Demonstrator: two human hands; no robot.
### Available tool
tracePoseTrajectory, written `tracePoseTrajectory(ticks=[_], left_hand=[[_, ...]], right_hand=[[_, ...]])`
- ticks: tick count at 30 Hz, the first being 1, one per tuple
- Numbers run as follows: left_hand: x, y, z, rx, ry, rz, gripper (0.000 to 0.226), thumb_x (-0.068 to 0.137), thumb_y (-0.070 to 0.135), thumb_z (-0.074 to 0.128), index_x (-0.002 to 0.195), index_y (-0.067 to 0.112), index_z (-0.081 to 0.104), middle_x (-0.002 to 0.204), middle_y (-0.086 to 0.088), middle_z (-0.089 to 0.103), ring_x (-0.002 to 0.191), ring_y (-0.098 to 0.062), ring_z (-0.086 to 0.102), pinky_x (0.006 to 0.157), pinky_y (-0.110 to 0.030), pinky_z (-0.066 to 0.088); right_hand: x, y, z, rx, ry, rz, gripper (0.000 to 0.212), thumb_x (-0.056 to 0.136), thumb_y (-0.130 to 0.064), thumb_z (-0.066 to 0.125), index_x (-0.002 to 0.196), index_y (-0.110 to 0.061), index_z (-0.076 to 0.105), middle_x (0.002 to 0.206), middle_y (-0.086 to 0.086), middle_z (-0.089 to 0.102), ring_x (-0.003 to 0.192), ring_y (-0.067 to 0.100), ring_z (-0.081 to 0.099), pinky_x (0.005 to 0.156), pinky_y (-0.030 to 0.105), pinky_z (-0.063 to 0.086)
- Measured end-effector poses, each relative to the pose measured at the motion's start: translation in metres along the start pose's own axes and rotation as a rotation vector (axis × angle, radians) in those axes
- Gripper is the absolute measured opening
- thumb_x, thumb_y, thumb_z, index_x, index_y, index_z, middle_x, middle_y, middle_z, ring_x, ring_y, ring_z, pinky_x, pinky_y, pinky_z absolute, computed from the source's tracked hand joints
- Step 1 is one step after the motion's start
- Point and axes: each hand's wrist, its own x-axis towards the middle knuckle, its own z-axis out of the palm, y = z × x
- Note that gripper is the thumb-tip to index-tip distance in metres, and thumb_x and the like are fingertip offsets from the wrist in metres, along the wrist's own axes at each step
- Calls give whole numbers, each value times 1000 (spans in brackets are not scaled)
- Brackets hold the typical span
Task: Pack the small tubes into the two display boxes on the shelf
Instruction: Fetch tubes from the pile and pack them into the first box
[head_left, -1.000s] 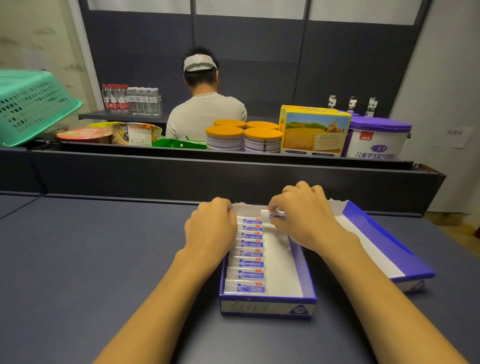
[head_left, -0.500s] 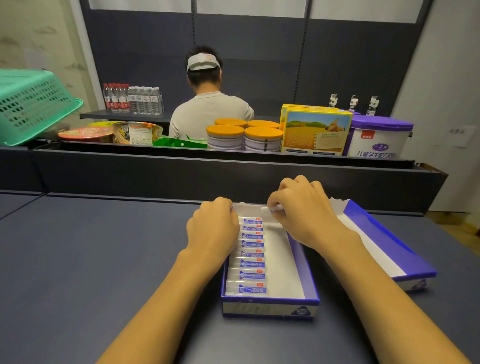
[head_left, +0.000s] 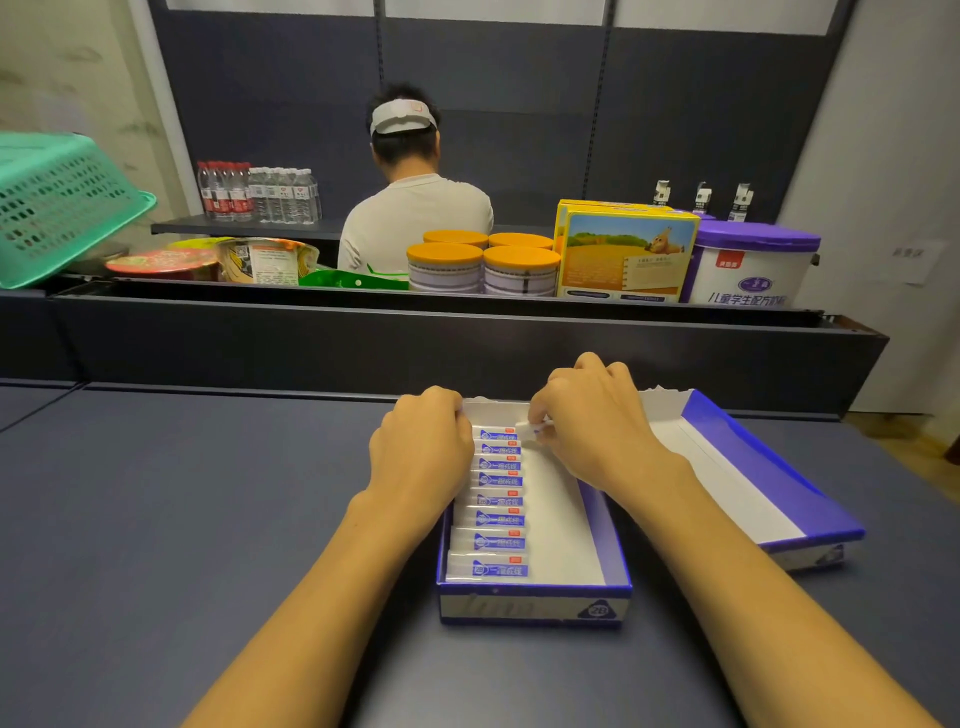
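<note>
A blue and white display box (head_left: 535, 603) lies on the dark shelf surface in front of me. Its left half holds a row of several small white and blue tubes (head_left: 496, 519); its right half is bare white card. My left hand (head_left: 421, 457) is curled over the box's left wall near the far corner, fingertips hidden. My right hand (head_left: 592, 426) hovers over the far end of the box and pinches a small white tube (head_left: 532, 428) above the row. A second display box (head_left: 810, 519) lies tilted to the right, with no tubes visible in it.
A dark raised ledge (head_left: 415, 338) runs behind the boxes. Beyond it stand orange-lidded cans (head_left: 483, 267), a yellow carton (head_left: 623, 254), a purple-lidded tub (head_left: 753, 265), noodle cups and a green basket (head_left: 57, 208). A person (head_left: 410, 208) sits with their back to me.
My right hand has shifted slightly at the far end of the box with the tube still pinched. The left hand stays on the box's left wall.
</note>
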Motion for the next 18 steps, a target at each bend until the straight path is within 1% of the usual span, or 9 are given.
tracePoseTrajectory(ticks=[5, 9, 14, 18], left_hand=[[0, -2, 1, -9, -9, 3, 26, 96, 34, 47, 108, 18, 64, 102, 0, 68, 76, -9, 54, 67, -22, 45], [-1, -1, -1, -16, -19, 7, 26, 96, 33, 47, 109, 17, 64, 102, -1, 68, 80, -12, 60, 70, -23, 48], [-2, 0, -2, -10, -29, 8, 27, 96, 34, 47, 109, 17, 64, 103, -1, 68, 85, -15, 63, 70, -23, 48], [-3, 2, -3, 4, -34, 4, 28, 96, 34, 47, 113, 18, 62, 107, -1, 68, 89, -17, 64, 74, -25, 50]], right_hand=[[1, 1, 3, 37, 1, 38, 25, 92, -34, 60, 113, -23, 68, 114, 1, 64, 109, 17, 45, 93, 33, 35], [2, 1, 6, 63, -15, 64, 23, 91, -32, 61, 111, -22, 69, 112, 1, 64, 108, 18, 46, 94, 33, 35], [2, 2, 6, 17, -72, 54, 25, 93, -30, 59, 115, -21, 66, 112, 4, 61, 110, 21, 45, 94, 35, 33], [-2, 0, 8, -35, -60, 1, 23, 93, -31, 59, 114, -22, 62, 113, 2, 62, 111, 21, 43, 97, 38, 30]])
